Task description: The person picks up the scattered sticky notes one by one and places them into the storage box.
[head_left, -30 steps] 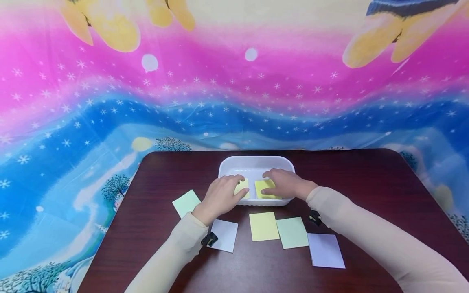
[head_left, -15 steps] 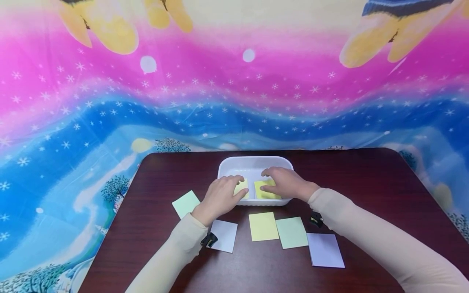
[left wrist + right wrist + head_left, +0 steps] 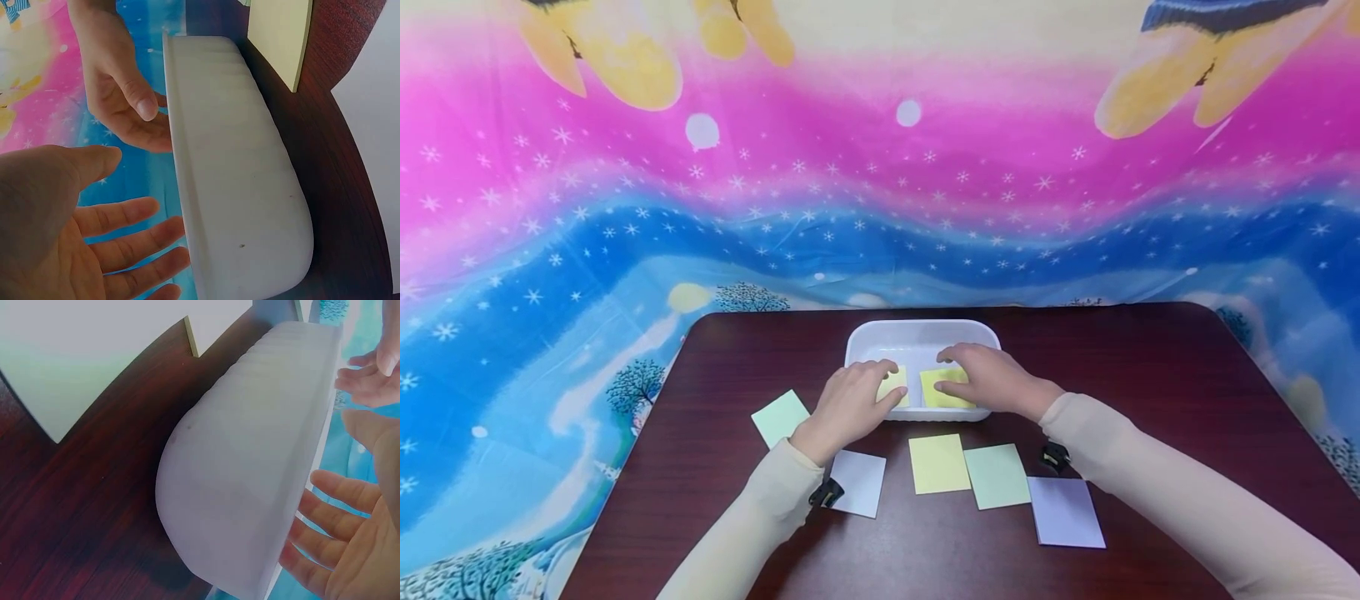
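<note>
A white plastic box [image 3: 921,414] stands on the table, with a pale yellow sticky note pad [image 3: 896,382] and a brighter yellow one [image 3: 942,401] lying side by side in its front part. Over the box's left side is my left hand [image 3: 848,402], fingers spread and slightly bent, nothing held. My right hand [image 3: 992,377] hovers over the right side, thumb and fingers apart above the brighter pad. Both wrist views show the fingers near the box rim with gaps between them; whether any fingertip touches the box is unclear. My left hand partly covers the pale pad.
In front of the box lie a yellow pad [image 3: 939,464], a green pad [image 3: 997,476] and a purple pad [image 3: 1067,512]. Another green pad [image 3: 780,417] and a whitish-lilac pad [image 3: 861,483] lie at left, partly under my arm. A printed cloth [image 3: 880,183] hangs behind the table [image 3: 1150,367].
My right wrist and forearm have shifted slightly right and down, with the hand still over the box. The left hand and all the pads look unmoved.
</note>
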The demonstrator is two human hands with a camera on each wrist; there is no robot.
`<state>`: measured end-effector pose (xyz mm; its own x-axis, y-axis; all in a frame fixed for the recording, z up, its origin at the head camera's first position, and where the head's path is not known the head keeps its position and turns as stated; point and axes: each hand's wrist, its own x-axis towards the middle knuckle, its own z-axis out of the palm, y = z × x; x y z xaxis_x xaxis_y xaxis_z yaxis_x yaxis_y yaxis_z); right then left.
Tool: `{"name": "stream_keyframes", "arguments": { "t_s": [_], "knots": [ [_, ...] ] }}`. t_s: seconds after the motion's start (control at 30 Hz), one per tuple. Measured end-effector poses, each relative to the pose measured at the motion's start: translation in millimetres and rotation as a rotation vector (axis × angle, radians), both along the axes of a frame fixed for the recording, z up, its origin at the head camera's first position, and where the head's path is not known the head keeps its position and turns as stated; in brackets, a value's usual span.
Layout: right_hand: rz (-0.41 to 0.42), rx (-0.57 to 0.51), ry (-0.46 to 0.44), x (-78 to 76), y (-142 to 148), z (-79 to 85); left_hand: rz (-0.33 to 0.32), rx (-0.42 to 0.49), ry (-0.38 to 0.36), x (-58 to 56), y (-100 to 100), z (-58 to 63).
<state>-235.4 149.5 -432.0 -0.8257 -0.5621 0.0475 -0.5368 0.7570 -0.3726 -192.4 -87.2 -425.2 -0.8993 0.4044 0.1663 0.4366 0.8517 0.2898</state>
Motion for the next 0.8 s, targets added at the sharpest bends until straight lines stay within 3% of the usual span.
{"name": "stream_keyframes", "arguments": {
  "t_s": [0.8],
  "knots": [
    [0.010,-0.031,0.100,24.5,2.5,13.0,-0.022,-0.003,0.024,14.7,2.9,6.3]
  ]
}}
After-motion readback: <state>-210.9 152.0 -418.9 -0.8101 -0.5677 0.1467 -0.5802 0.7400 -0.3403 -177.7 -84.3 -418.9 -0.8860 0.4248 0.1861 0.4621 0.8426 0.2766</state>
